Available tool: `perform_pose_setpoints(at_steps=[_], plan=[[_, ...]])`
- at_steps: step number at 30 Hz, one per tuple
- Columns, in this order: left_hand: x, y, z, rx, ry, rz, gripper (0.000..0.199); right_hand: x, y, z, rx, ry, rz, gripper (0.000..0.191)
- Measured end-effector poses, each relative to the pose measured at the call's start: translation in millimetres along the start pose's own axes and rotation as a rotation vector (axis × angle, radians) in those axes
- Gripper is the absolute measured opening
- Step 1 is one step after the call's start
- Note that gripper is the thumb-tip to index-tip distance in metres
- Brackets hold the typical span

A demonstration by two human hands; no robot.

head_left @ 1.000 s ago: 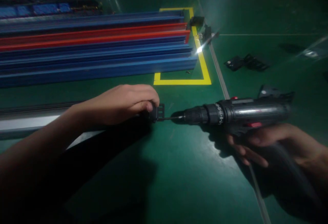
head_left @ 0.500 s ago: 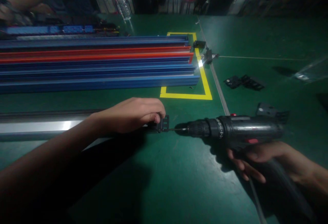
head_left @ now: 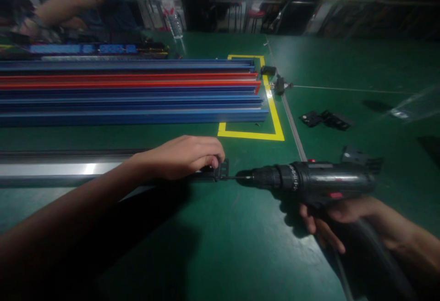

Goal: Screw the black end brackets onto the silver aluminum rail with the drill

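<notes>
My left hand (head_left: 192,156) is closed round a black slotted plastic end piece (head_left: 222,170) at the right end of a long silver metal profile (head_left: 68,169). The fingers hide part of that piece. In my right hand (head_left: 357,220) is a black cordless drill (head_left: 330,177), lying level with its chuck to the left. Its long thin bit (head_left: 237,177) reaches the lower edge of the end piece. Whether the tip sits in a screw is too small to tell.
Blue profiles (head_left: 137,118) and red profiles (head_left: 137,80) lie behind, their ends inside a yellow tape outline (head_left: 250,135). Black plastic parts (head_left: 326,119) lie to the right. A clear bottle (head_left: 173,19) stands farther back. Another person's arm (head_left: 72,5) shows at upper left.
The whole view has shifted slightly, so the profiles and background appear lower. Both hands keep their holds, and the drill bit stays at the end piece.
</notes>
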State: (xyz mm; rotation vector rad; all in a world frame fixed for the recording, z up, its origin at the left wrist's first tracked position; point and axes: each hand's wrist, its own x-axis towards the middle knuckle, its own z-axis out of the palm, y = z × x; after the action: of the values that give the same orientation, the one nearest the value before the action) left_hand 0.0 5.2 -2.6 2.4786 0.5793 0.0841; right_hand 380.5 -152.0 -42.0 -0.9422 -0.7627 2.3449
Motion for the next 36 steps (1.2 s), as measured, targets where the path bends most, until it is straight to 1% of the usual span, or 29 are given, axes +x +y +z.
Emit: perform_pose_setpoints(at_steps=[8,12,15,20,30,36], plan=[[-0.6,0.6,0.2,0.009,-0.002,0.004,0.025,0.3,2.1,-2.2,0.023,0.043,0.007,0.035],[-0.6,0.9,0.7,0.005,-0.006,-0.006,0.024,0.3,2.5,-2.8,0.035,0.032,0.004,0.031],[-0.4,0.9,1.0,-0.003,-0.002,-0.009,0.024,-0.4,3.7,-4.2,0.04,0.031,-0.011,0.032],[-0.3,2.0,0.1,-0.009,-0.004,-0.014,0.025,-1.1,4.6,-4.2,0.049,0.037,0.003,0.031],[0.4,6.8,-2.0,-0.006,-0.007,-0.029,0.026,-0.4,4.9,-4.9,0.058,-0.001,-0.053,0.027],[1.1,5.8,-1.3,-0.012,-0.006,-0.021,0.026,-0.7,2.7,-1.1,0.08,0.022,-0.058,0.024]])
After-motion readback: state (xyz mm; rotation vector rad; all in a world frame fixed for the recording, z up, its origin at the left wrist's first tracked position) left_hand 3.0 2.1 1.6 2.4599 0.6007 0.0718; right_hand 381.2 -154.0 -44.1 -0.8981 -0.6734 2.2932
